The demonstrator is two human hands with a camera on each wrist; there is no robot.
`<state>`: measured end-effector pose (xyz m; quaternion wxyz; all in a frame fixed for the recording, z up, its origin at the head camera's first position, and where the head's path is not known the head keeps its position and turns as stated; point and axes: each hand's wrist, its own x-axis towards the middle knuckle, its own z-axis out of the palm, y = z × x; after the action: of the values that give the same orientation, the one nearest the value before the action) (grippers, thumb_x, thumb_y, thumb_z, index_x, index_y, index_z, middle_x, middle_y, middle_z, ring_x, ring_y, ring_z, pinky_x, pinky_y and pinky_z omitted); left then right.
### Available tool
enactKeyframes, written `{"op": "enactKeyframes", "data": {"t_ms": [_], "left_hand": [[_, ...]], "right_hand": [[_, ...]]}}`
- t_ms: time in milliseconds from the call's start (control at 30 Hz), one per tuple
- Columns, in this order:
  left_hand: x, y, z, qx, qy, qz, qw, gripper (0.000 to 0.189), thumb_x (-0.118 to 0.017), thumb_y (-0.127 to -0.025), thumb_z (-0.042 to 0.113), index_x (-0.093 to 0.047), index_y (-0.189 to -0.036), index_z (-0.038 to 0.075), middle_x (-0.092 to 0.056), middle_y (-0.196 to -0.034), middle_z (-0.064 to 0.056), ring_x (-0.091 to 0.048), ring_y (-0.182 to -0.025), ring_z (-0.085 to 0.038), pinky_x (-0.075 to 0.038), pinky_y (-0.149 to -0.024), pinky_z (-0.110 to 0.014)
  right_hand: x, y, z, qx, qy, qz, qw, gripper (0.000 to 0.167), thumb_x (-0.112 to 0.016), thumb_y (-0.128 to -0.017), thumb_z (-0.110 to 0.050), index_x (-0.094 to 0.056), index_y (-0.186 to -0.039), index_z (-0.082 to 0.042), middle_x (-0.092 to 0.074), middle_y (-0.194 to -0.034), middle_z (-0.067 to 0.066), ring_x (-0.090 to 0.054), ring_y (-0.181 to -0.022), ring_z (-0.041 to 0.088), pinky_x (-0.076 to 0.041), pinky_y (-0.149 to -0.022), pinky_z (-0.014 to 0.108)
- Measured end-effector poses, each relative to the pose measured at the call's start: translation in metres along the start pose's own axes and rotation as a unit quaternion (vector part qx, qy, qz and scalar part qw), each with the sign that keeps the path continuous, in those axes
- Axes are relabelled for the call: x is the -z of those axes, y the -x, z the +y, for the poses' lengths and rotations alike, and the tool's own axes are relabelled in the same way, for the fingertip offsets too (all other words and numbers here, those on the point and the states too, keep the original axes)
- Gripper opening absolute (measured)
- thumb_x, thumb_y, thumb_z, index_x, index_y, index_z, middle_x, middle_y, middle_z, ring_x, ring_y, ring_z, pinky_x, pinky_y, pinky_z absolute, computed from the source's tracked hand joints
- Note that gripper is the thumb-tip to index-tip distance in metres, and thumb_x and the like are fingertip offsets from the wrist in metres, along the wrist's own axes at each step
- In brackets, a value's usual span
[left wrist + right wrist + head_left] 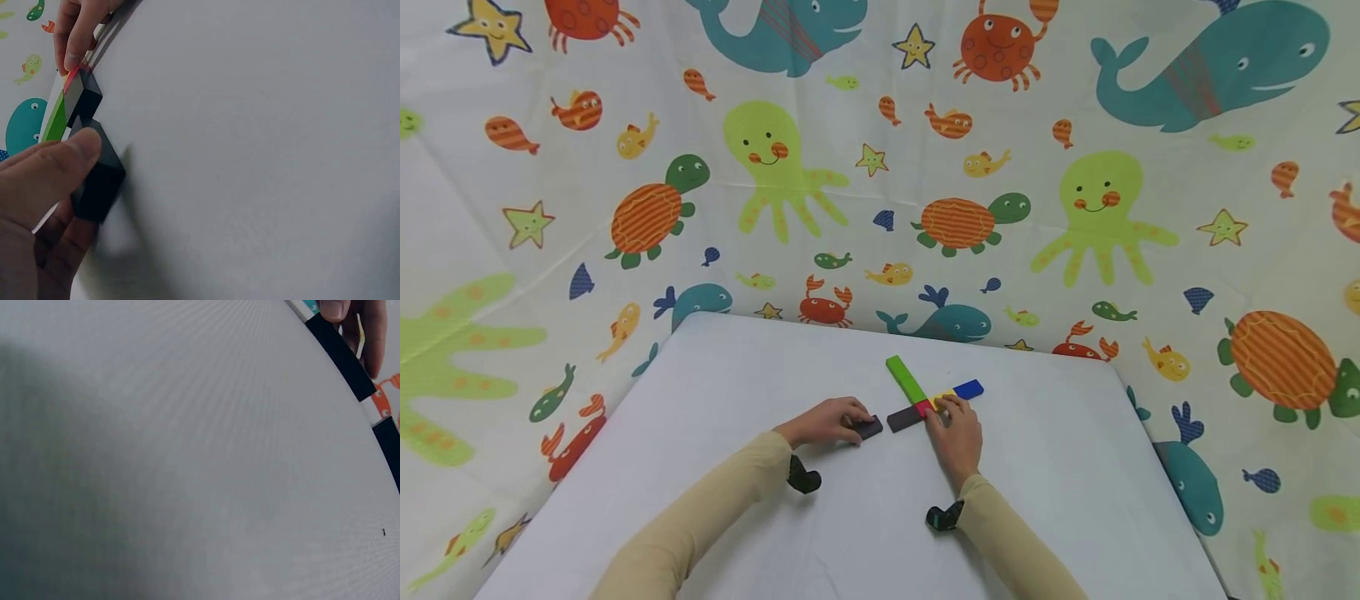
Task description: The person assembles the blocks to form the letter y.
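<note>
My left hand (pixel 827 421) pinches a dark rectangular block (pixel 870 429) between thumb and fingers. In the left wrist view the thumb lies across this block (pixel 100 175), and the right wrist view shows its long side (pixel 340 359). A small gap parts it from a black block (pixel 904 418), which meets a small red block (pixel 923 408). From the red block a green strip (pixel 906 381) runs toward the back. My right hand (pixel 958 433) grips a yellow block (pixel 937 403), mostly covered by its fingers, with the thumb beside the red block. A blue block (pixel 970 389) continues beyond the yellow.
The blocks lie on a white-covered table (pixel 760 358). Behind and beside it hangs a white cloth (pixel 835 167) printed with sea animals. Black devices are strapped at the left wrist (pixel 803 475) and right wrist (pixel 944 516).
</note>
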<state>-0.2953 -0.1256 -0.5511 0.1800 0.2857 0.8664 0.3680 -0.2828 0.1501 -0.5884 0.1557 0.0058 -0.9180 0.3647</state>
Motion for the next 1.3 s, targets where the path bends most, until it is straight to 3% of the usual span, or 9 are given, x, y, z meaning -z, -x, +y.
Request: {"op": "enactKeyframes", "data": {"t_ms": [633,1300], "left_hand": [[-0.013,-0.011,0.006,-0.021,0.01,0.016,0.9996,0.037,-0.076,-0.085,0.017,-0.07,-0.12,0.009,-0.062,-0.118,0.0,-0.058,-0.101,-0.014,-0.05,-0.089,-0.03],[-0.013,-0.014,0.008,-0.028,0.007,0.02,0.9994,0.037,-0.076,-0.086,0.015,-0.069,-0.121,0.009,-0.063,-0.116,0.0,-0.058,-0.1,-0.015,-0.05,-0.087,-0.031]], "right_hand": [[0.002,0.002,-0.002,-0.001,-0.002,-0.003,1.0,0.035,-0.071,-0.09,-0.033,-0.071,-0.114,-0.008,-0.061,-0.125,0.008,-0.056,-0.113,0.029,-0.042,-0.096,0.047],[-0.004,-0.001,0.004,0.001,0.003,0.002,1.0,0.035,-0.071,-0.09,-0.034,-0.071,-0.115,-0.009,-0.061,-0.125,0.006,-0.056,-0.111,0.028,-0.042,-0.094,0.046]]}}
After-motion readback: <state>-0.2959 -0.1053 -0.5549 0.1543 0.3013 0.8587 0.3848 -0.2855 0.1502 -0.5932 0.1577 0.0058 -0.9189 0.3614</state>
